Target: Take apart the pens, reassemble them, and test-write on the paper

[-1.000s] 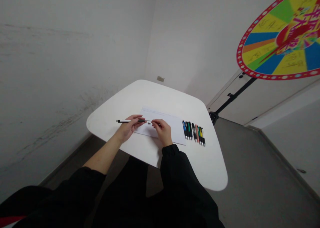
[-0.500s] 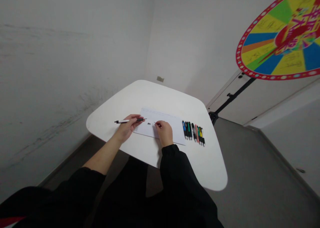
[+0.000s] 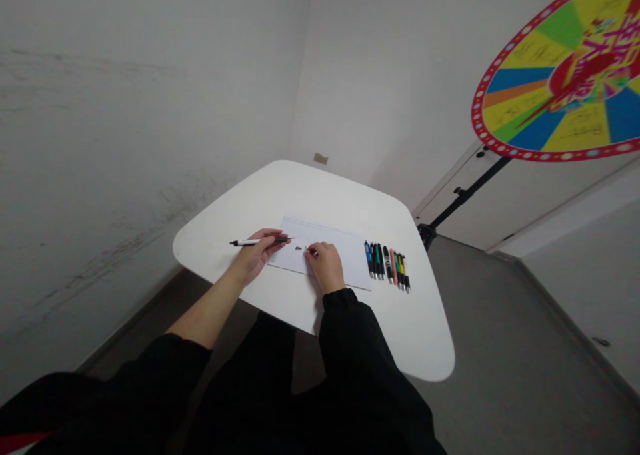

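My left hand (image 3: 256,255) is closed round a black and white pen (image 3: 250,242), held level just above the white table (image 3: 300,188), its tip pointing right over a sheet of white paper (image 3: 345,248). My right hand (image 3: 326,265) rests on the paper with its fingers pinched on something small that I cannot make out. A small dark piece (image 3: 299,248) lies on the paper between the two hands.
A row of several coloured pens (image 3: 387,265) lies on the table right of the paper. A colourful prize wheel (image 3: 560,88) on a black stand (image 3: 460,198) rises at the right. Walls close in behind and to the left; grey floor lies to the right.
The hands drew apart: my right hand pulled away from the pen's tip and settled lower on the paper, leaving a small dark piece lying between them. The left hand barely moved.
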`<state>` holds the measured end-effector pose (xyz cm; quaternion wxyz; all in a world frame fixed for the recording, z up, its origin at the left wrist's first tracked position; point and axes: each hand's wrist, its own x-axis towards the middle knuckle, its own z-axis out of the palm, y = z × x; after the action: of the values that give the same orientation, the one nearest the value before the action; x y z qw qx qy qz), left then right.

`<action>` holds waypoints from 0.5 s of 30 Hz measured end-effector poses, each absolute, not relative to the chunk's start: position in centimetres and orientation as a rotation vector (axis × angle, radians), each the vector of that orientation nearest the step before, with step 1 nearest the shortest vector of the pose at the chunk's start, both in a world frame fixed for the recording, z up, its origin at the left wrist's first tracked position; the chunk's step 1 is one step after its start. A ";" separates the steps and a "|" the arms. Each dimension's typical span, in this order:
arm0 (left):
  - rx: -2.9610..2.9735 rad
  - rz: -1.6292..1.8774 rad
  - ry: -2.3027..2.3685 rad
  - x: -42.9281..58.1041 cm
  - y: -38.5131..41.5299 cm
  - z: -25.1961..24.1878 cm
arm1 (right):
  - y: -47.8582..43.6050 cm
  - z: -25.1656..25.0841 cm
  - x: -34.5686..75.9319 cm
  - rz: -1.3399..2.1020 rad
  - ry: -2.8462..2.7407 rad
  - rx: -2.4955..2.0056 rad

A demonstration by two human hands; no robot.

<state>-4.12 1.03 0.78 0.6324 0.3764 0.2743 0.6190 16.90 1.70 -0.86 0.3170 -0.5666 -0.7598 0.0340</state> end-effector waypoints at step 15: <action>0.881 1.406 0.635 -4.2 1.1 0.6 | 1.8 -1.1 16.9 0.102 -1.971 -1.467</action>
<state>-4.22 1.10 0.60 0.6307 0.3847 0.2773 0.6143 16.93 1.79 -1.13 0.3347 -0.5620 -0.7554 0.0392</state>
